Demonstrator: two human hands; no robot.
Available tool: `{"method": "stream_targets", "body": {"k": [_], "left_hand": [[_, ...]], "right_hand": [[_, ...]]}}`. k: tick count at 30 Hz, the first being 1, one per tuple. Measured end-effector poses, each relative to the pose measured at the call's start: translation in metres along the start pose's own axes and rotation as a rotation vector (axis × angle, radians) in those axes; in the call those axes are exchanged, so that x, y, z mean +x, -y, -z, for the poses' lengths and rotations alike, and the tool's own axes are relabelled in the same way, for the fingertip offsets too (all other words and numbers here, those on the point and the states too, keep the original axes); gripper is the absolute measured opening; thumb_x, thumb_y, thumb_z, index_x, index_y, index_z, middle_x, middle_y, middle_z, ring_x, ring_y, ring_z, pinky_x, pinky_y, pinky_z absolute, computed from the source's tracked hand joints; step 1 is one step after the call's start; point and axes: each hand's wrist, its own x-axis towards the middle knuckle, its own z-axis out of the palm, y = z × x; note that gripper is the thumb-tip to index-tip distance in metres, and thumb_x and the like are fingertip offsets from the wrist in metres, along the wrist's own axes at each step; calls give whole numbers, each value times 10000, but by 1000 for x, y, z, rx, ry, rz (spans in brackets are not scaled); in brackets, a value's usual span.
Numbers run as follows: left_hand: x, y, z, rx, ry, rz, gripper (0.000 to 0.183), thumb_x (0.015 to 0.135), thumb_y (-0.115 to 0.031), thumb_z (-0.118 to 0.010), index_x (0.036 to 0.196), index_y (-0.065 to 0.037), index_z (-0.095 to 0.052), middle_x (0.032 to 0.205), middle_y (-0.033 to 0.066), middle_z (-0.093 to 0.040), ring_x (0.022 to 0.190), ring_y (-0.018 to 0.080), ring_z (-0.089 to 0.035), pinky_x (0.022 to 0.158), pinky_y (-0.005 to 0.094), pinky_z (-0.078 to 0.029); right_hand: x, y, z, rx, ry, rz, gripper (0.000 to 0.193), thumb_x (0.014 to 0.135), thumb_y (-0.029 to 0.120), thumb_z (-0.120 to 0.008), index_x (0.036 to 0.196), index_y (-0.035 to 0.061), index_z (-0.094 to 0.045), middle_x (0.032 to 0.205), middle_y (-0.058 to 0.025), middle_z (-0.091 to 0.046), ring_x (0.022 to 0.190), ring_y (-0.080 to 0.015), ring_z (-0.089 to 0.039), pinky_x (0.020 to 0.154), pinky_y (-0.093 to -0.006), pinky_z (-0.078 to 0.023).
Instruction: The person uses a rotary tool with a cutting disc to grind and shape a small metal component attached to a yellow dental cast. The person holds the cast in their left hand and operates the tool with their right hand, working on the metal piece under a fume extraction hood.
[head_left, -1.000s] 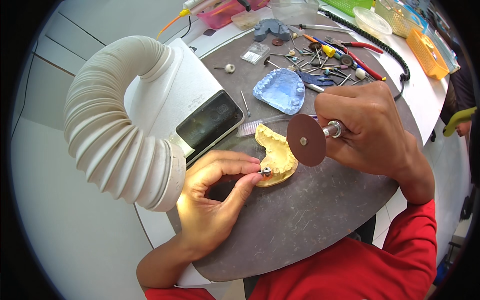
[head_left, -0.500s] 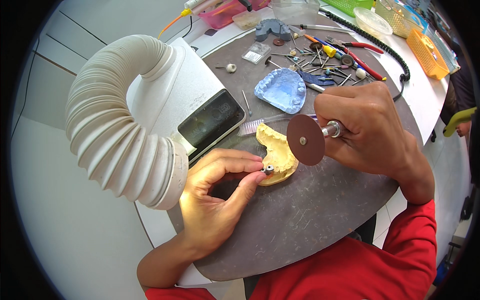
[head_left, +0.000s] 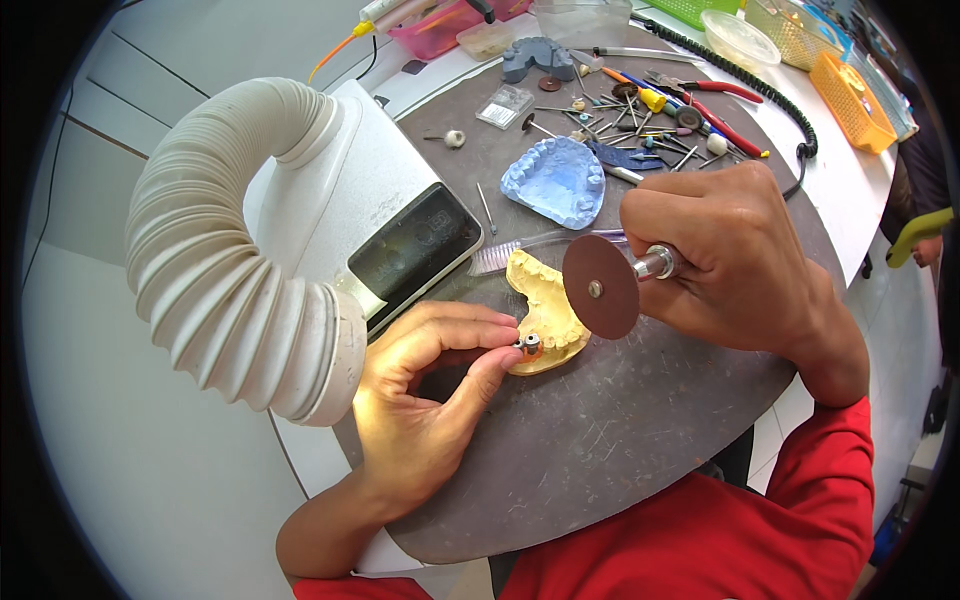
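Note:
A yellow dental cast [head_left: 548,305] lies on the grey board in front of me. At its near left end, my left hand [head_left: 430,375] pinches a small metal dental piece [head_left: 528,343] between thumb and fingertips; two short round stubs and a bit of orange show there. My right hand [head_left: 720,260] is wrapped round a rotary handpiece [head_left: 658,262], most of it hidden in the fist. On its tip sits a round brown cutting disc [head_left: 608,288], tilted above the right side of the cast and apart from the metal piece.
A white suction unit [head_left: 330,200] with a ribbed hose [head_left: 200,240] stands at left, its mouth beside my left hand. Behind the cast lie a brush [head_left: 500,256], a blue dental cast [head_left: 555,182], a grey cast [head_left: 538,60], red-handled pliers [head_left: 722,88] and several rotary burs [head_left: 640,115].
The view has shifted slightly. My left fingertips sit a little differently, showing more of the metal piece's stubs and the orange. My right hand still holds the handpiece, its disc near the cast.

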Motion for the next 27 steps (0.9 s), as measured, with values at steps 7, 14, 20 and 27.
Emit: {"method": "stream_targets", "body": {"k": [7, 14, 20, 27], "left_hand": [[1, -3, -2, -5, -5, 10, 122, 838, 75, -693, 954, 38, -681, 1038, 129, -645, 936, 171, -664, 823, 270, -576], [1, -4, -1, -41, -9, 52, 100, 865, 59, -672, 963, 39, -681, 1047, 124, -645, 933, 160, -663, 806, 258, -569], [0, -3, -2, -122, -24, 111, 86, 873, 43, -674, 958, 31, -684, 1050, 115, -649, 926, 145, -657, 808, 248, -558], [0, 0, -2, -137, -13, 93, 96, 864, 53, -680, 957, 32, -685, 1048, 117, -649, 934, 149, -657, 818, 256, -560]], "right_hand": [[0, 0, 0, -5, 0, 3, 219, 564, 47, -673, 656, 54, -475, 577, -83, -458, 460, -273, -454, 442, -365, -334], [0, 0, 0, -11, 3, 3, 231, 563, 49, -688, 656, 54, -477, 581, -83, -467, 460, -270, -460, 442, -361, -338], [0, 0, 0, -13, 2, 10, 251, 560, 53, -712, 658, 55, -481, 582, -81, -471, 461, -267, -462, 444, -359, -341], [0, 0, 0, -11, 2, 8, 260, 565, 58, -725, 659, 55, -482, 582, -81, -473, 462, -266, -468, 445, -358, -343]]}}
